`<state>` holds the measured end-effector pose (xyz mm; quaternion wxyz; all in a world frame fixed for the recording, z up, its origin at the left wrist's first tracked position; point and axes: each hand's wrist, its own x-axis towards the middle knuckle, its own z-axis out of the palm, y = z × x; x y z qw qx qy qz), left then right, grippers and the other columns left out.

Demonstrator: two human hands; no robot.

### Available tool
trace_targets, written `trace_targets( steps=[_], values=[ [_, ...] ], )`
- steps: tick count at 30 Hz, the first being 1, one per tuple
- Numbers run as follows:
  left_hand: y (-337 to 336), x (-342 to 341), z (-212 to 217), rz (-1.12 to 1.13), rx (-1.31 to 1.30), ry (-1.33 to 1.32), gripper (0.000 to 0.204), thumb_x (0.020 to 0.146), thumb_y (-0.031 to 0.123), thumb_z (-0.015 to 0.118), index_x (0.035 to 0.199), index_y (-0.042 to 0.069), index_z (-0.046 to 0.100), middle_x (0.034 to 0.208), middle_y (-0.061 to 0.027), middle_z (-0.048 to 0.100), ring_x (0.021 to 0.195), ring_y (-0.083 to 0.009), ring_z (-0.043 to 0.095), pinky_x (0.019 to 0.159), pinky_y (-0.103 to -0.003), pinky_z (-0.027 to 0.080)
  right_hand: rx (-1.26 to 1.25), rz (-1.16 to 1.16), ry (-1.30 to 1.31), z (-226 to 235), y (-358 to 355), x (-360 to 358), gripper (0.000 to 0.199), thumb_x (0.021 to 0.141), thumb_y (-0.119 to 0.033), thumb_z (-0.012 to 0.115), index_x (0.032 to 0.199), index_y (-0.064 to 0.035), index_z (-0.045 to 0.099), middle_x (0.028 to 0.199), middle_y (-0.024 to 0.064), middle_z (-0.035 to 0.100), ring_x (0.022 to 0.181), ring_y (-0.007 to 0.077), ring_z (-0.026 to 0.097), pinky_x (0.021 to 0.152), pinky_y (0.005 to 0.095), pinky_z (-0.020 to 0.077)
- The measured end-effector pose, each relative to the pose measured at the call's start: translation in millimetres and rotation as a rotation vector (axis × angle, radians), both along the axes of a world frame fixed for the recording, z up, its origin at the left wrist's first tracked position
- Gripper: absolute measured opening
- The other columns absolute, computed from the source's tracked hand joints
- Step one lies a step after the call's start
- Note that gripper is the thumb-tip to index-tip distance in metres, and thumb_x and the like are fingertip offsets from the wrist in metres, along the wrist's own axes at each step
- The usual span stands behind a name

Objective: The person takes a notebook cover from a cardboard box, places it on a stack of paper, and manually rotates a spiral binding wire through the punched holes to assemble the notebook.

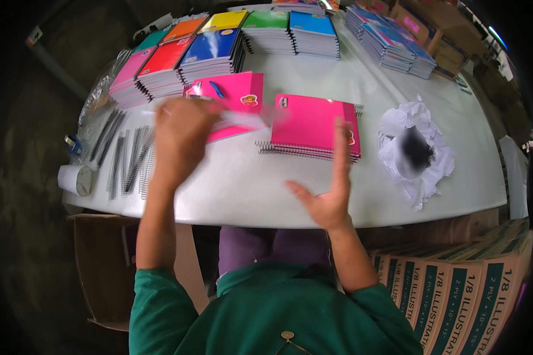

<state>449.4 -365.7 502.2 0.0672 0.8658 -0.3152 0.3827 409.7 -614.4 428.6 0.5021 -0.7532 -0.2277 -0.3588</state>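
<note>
I see left hand [180,139] clamped on a blurred clear strip [243,118]; right hand [331,189] splayed, empty. Pink spiral notebooks [314,127] stacked done; loose spiral coils [127,157] left.

Even overhead light brightens the white table [290,189], which shows soft glare. The left hand [180,139] is smeared by motion blur. Fisheye distortion bends the table edge, and the picture's corners fall to black. A dark blurred patch sits on the crumpled paper [417,151].

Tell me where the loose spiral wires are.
In the head view the spiral wires lie in a row at the table's left end, just left of the left hand, with a white roll beside them at the near-left edge.
</note>
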Motion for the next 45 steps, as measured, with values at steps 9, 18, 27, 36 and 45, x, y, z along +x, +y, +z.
trace_targets(
  steps=[9,18,27,36,45],
  values=[
    [145.4,3.5,-81.8,0.778,-0.276,0.159,0.020,0.083,0.022,0.059,0.095,0.007,0.064,0.100,-0.0129,0.063,0.095,-0.0310,0.058,0.081,-0.042,0.043,0.237,0.539,0.533,-20.9,0.0,-14.1,0.021,0.081,0.000,0.063,0.102,0.0037,0.064,0.097,0.0131,0.067,0.086,0.0134,0.062,0.077,0.0260,0.0491],
    [169.0,-1.9,-114.3,1.051,-0.267,0.406,0.033,0.085,0.036,0.057,0.090,0.003,0.063,0.095,-0.0137,0.062,0.085,-0.0300,0.061,0.071,-0.041,0.048,0.455,0.716,0.494,-40.2,3.4,-5.7,0.030,0.080,0.001,0.064,0.110,0.0023,0.060,0.108,0.0156,0.064,0.084,0.0122,0.060,0.077,0.0242,0.0486],
    [66.2,-42.0,-53.8,0.196,-0.673,0.821,0.027,0.086,0.012,0.041,0.105,0.000,0.056,0.085,-0.0126,0.058,0.074,-0.0187,0.054,0.071,-0.030,0.044,0.265,0.580,0.561,-44.9,-26.5,5.3,0.030,0.081,0.003,0.063,0.111,0.0022,0.060,0.096,0.0061,0.064,0.079,0.0074,0.057,0.071,0.0210,0.0470],
    [30.3,-50.2,-60.7,0.048,-0.708,0.942,0.039,0.095,0.037,0.041,0.085,0.001,0.054,0.070,-0.0075,0.051,0.064,-0.0146,0.047,0.062,-0.029,0.041,0.290,0.545,0.630,-46.0,-20.9,1.7,0.027,0.080,0.001,0.065,0.106,0.0027,0.061,0.090,0.0032,0.064,0.078,0.0071,0.056,0.070,0.0216,0.0461],
    [35.3,-41.6,-59.1,-0.033,-0.917,1.236,0.051,0.096,0.043,0.037,0.066,0.005,0.048,0.053,0.0037,0.031,0.049,-0.0060,0.027,0.046,-0.023,0.024,0.286,0.520,0.583,-44.0,-17.5,-0.9,0.027,0.080,0.002,0.064,0.107,0.0035,0.062,0.087,0.0040,0.065,0.076,0.0065,0.057,0.067,0.0199,0.0462]
  ],
)
